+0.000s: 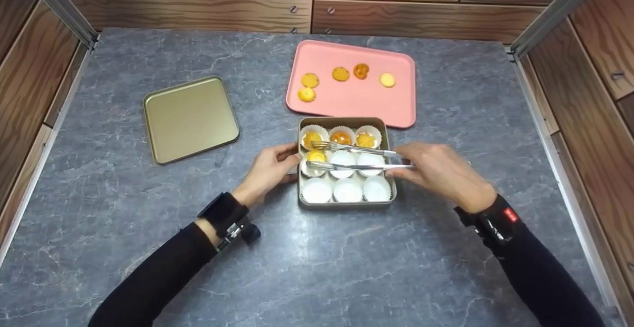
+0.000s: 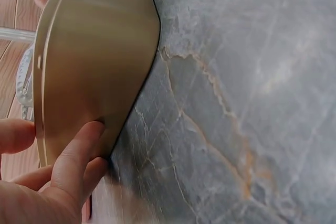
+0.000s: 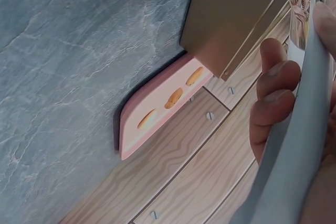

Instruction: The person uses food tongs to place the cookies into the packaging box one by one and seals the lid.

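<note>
A gold square tin (image 1: 346, 204) holds white paper cups in three rows. Each back-row cup has a cookie, and a yellow cookie (image 1: 317, 156) sits in the middle row's left cup. My right hand (image 1: 441, 171) grips silver tongs (image 1: 369, 166) from the tin's right side. The tongs' two arms reach leftward over the cups, their tips apart on either side of that yellow cookie. My left hand (image 1: 267, 171) rests against the tin's left side; in the left wrist view the index finger (image 2: 79, 156) lies along the tin wall and the thumb (image 2: 16, 136) is at the rim.
Behind the tin lies a pink tray (image 1: 356, 101) with several cookies spread on it. A gold lid (image 1: 192, 119) lies on the grey marbled table (image 1: 317, 267) at the left. Wood-patterned panels (image 1: 198, 12) border the table at the back and sides.
</note>
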